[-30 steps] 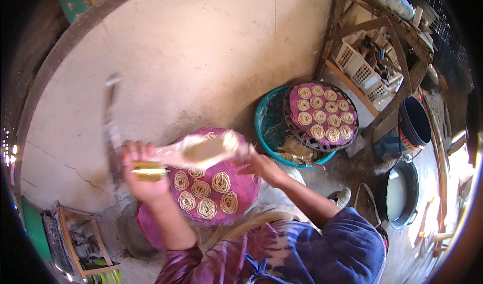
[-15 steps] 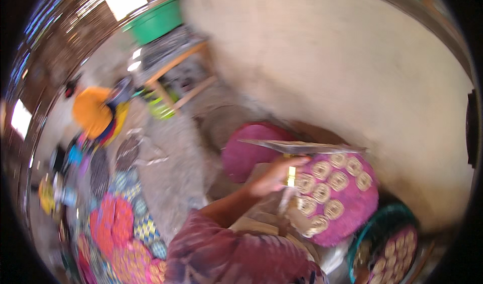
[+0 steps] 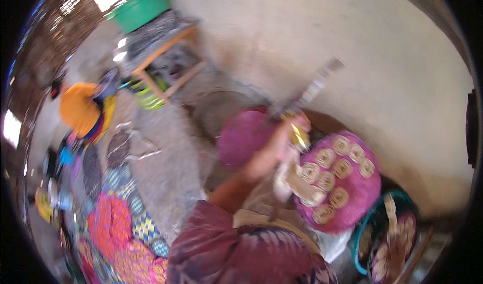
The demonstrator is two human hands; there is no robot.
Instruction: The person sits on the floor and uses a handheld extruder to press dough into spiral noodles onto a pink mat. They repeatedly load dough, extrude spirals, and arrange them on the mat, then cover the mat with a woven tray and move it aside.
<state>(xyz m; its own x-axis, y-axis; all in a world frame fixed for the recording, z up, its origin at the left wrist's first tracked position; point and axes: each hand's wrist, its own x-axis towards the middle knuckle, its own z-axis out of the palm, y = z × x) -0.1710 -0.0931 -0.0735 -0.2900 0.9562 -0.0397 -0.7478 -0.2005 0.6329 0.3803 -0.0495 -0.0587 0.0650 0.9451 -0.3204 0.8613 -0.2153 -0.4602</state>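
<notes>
My left hand (image 3: 276,146), blurred, is closed round a long flat greyish bar (image 3: 314,87) that slants up toward the wall. A shiny yellow piece (image 3: 300,135) and a whitish blocky piece (image 3: 302,186) show beside its fingers; how they join is unclear. Just right of it lies a round pink pad (image 3: 359,203) bearing several pale coiled rings (image 3: 343,168). Behind the hand is a plain magenta round pad (image 3: 236,143). My right hand (image 3: 397,251) is low at the right, over another ring-covered pad. A pale strip (image 3: 390,211) stands by it; its fingers are smeared.
A teal basin (image 3: 359,244) stands at the lower right by the wall (image 3: 402,108). Patterned cloths (image 3: 113,218) with more coils spread over the floor at left. Farther off are a person in orange (image 3: 79,110), a wooden-edged table (image 3: 166,48) and a green tub (image 3: 143,10).
The bar in my left hand has swung from nearly level to a steep slant, its right end rising. My right hand has moved rightward over the basin, and the pale strip now shows beside it.
</notes>
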